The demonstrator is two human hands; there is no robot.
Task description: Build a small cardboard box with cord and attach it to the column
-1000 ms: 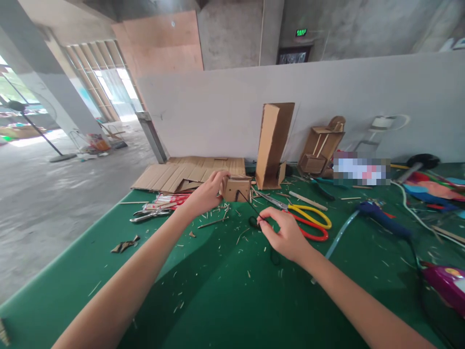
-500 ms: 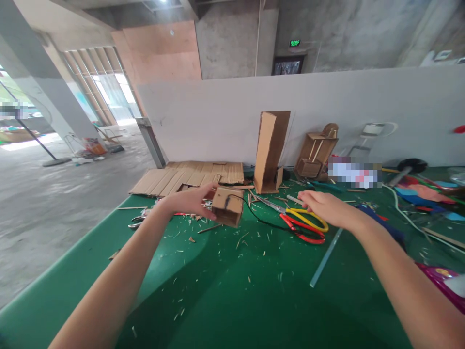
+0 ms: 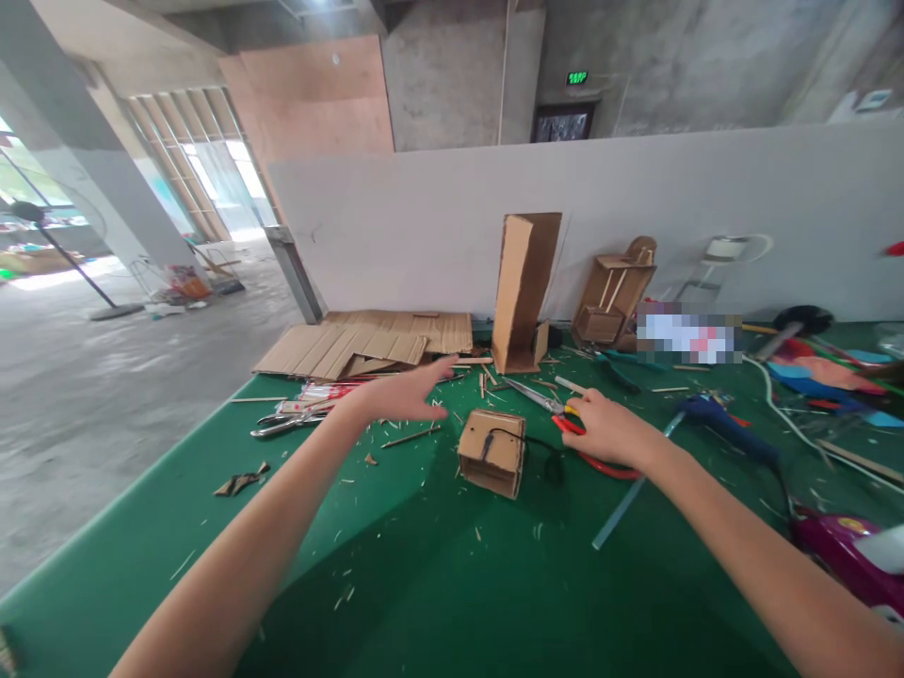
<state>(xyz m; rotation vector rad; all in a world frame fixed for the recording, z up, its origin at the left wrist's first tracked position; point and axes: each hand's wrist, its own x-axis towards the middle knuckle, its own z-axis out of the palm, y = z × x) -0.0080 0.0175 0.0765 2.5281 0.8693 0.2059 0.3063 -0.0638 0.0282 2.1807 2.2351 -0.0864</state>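
A small cardboard box [image 3: 492,454] with a black cord looped over its top stands on the green table, in front of and between my hands. My left hand [image 3: 406,394] is empty, up and to the left of the box, its fingers stretched out. At the right, my right hand [image 3: 604,428] curls its fingers on the handles of a pair of scissors [image 3: 535,395]. Their yellow and red grips are partly hidden under the hand, and the blades point to the back left.
A tall open cardboard channel [image 3: 515,301] stands behind, with cardboard sheets [image 3: 339,346] to its left. A wooden or cardboard model [image 3: 611,297] leans by the wall. Right of my hand lie a clear glue stick [image 3: 621,513] and a blue glue gun [image 3: 731,424]. Pliers [image 3: 289,423] lie left.
The cardboard box has left my left hand and now sits on the table, nearer and further right. My left hand has opened. My right hand has come down onto the scissors' handles.
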